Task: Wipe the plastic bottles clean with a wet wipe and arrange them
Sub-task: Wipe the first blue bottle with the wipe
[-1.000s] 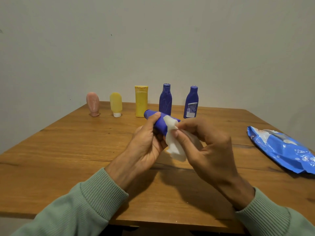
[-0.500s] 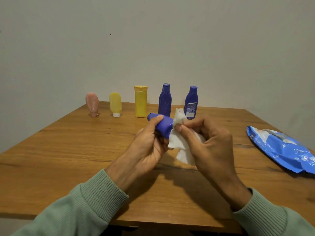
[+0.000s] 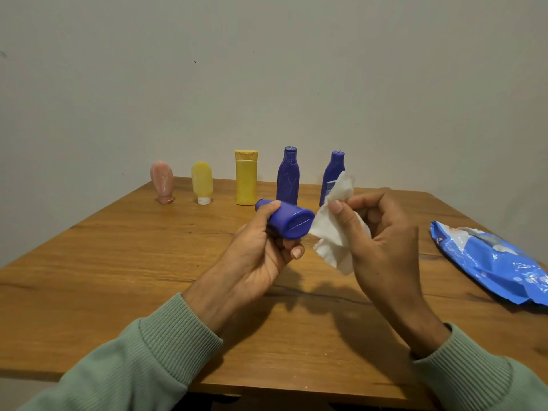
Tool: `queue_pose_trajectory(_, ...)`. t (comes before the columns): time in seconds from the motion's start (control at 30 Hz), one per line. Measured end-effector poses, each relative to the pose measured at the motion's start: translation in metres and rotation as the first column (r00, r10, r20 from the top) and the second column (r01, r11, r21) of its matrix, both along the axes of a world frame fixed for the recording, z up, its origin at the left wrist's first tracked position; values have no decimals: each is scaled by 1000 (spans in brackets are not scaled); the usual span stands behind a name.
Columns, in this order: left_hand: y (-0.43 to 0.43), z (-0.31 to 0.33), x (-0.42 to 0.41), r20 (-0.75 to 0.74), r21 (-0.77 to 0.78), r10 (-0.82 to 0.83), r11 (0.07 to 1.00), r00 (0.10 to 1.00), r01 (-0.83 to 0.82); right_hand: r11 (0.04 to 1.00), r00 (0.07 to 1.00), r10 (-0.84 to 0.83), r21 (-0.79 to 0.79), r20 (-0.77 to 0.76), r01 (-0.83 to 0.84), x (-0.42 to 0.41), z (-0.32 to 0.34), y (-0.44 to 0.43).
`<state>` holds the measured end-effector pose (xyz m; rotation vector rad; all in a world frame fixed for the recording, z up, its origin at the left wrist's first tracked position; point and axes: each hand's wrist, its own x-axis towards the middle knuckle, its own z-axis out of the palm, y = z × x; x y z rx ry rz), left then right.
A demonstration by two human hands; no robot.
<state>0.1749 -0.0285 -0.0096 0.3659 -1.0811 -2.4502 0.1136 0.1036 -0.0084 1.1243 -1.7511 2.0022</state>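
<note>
My left hand (image 3: 261, 253) grips a blue plastic bottle (image 3: 289, 222) held on its side above the table, its flat base turned toward me. My right hand (image 3: 382, 232) pinches a crumpled white wet wipe (image 3: 332, 229) just right of the bottle's base, touching or nearly touching it. A row of bottles stands upright at the table's far edge: a pink tube (image 3: 162, 181), a pale yellow tube (image 3: 202, 182), a yellow bottle (image 3: 246, 177), a blue bottle (image 3: 287, 176) and a second blue bottle (image 3: 330, 178) partly hidden by the wipe.
A blue wet-wipe pack (image 3: 489, 259) lies on the right side of the wooden table (image 3: 118, 262). A plain wall stands right behind the bottle row. The table's front edge runs under my sleeves.
My right hand has drawn the wipe off the bottle's body to the right. The left hand has turned the bottle so its base faces me.
</note>
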Motion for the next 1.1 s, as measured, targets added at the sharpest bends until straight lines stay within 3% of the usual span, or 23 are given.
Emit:
queue_pose_trajectory(0.13,-5,-3,1,-2,99,-35,994,999,35,978,978,166,146,-122,-148,10,-1,0)
queue_pose_trajectory(0.23,-4,-4,4,12,117,-114,987,993,111,967,956,184,216,-227,-135,14,-5,-3)
queue_pose_trajectory(0.4,1,0,4,3,108,-37,994,999,36,991,983,38,133,-179,-14,7,-6,-4)
queue_pose_trajectory(0.53,-1,-1,5,35,120,-71,991,997,66,980,966,108,190,-234,-63,13,-8,-7)
queue_pose_trajectory(0.7,-2,0,3,-2,102,-45,994,999,45,995,982,25,100,-186,-6,7,-9,-5)
queue_pose_trajectory(0.8,-3,-3,2,10,85,-62,995,998,61,988,967,76,148,-244,-41,14,-10,-7)
queue_pose_trajectory(0.93,-7,0,4,8,-23,-42,999,999,43,986,971,13,167,-239,27,7,-8,-4)
queue_pose_trajectory(1.03,-12,4,7,124,-274,26,962,992,9,987,985,-96,115,-141,112,-8,-5,2)
queue_pose_trajectory(1.1,-12,6,10,192,-502,68,864,979,39,988,987,-111,93,-117,122,-11,-2,4)
